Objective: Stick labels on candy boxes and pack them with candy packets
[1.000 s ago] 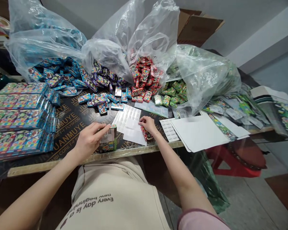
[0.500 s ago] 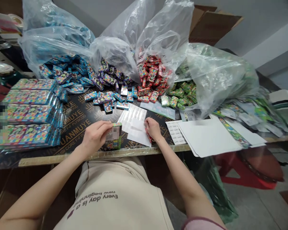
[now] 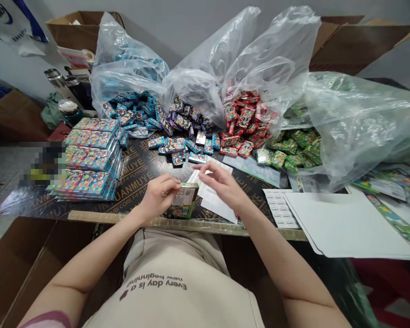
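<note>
My left hand (image 3: 159, 196) is closed on the top left edge of a small clear-fronted pack (image 3: 181, 207) with a green side and a colourful top. The pack stands upright near the table's front edge. Just right of it, my right hand (image 3: 225, 184) is raised over white papers (image 3: 218, 207) and a label sheet (image 3: 227, 166). Its fingers are stretched out and partly apart; no held object can be made out. Small blue and purple boxes (image 3: 175, 146) lie loose beyond both hands.
Plastic bags spill blue boxes (image 3: 136, 107), red boxes (image 3: 247, 118) and green boxes (image 3: 298, 148) along the back. Wrapped multipacks (image 3: 88, 157) are stacked at left. White cards (image 3: 348, 223) and another label sheet (image 3: 281, 208) lie at right.
The camera view has shifted left. My right hand has lifted off the papers and moved toward the top of the pack, its fingers extending. My left hand still holds the pack.
</note>
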A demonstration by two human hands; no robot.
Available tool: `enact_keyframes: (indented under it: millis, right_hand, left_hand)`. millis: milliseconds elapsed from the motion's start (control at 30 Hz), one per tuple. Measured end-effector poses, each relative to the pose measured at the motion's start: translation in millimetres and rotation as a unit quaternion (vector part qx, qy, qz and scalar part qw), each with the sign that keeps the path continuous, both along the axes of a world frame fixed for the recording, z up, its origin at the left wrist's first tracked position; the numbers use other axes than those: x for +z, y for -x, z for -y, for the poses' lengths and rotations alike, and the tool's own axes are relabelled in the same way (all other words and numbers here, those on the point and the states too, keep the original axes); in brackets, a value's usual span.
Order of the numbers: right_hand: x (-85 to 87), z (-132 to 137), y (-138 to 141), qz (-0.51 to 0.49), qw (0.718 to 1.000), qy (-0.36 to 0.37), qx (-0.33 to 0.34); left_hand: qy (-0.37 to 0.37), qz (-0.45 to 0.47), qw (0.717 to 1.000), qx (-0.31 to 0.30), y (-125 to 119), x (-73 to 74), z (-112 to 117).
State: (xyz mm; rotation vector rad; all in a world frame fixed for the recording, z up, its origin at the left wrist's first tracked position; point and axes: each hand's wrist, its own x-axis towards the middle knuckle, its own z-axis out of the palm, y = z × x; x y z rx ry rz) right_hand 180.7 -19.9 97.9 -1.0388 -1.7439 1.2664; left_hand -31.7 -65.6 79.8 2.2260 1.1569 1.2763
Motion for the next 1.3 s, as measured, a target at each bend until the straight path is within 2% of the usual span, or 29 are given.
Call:
enact_keyframes:
  millis: [67,167,300,433,667,800,867,933,1033,1133,1233,1300]
  right_hand:
    - [8.0,6,20,-0.013,0.998,0.026,0.055]
    - [4.9,8,34,-0.022,0.995,0.060,0.082]
    - [-0.9,7,36,-0.005,0.994,0.077,0.081]
    - [-0.2,8,38,0.013,0.996,0.052,0.067]
    - [-8.4,9,44,-0.025,0.998,0.055,0.021]
    - [-18.2,10,49,-0.125,0.982,0.140,-0.025]
    - [-26.0,8,47,-0.139,0.971,0.188,-0.040]
    - [-37.0,7,42,-0.146,0.966,0.203,-0.070]
    - [-58.1,10,31,-0.133,0.970,0.157,-0.127]
    - [-79.2,20,22,-0.085,0.975,0.159,-0.130]
    - [-92.3,25,18,-0.126,0.956,0.234,-0.122]
    - [-92.9,22,15,-0.163,0.944,0.236,-0.163]
  left_hand:
    - [-0.002,0.020,1.000,0.003,1,0.0,-1]
    - [-0.009,0.023,1.000,-0.005,2,0.6,-2]
    - [-0.013,0.021,1.000,-0.012,2,2.2,-1]
    - [-0.022,0.007,1.000,0.001,0,2.7,0]
    - [-0.056,-0.013,0.998,0.034,-5,-7.0,2]
    - [-0.013,-0.013,0.999,0.043,-6,-8.9,2]
    - [0.035,-0.018,0.998,0.038,-3,-6.9,-1]
    - [0.090,-0.010,0.995,0.038,5,-4.4,-7]
    - [0.145,0.088,0.979,0.116,25,-4.1,-19]
    - [0.143,0.257,0.932,0.212,46,-13.6,-27]
    - [0.150,0.355,0.894,0.227,56,-32.5,-23]
    - [0.190,0.347,0.893,0.214,57,-44.1,-14]
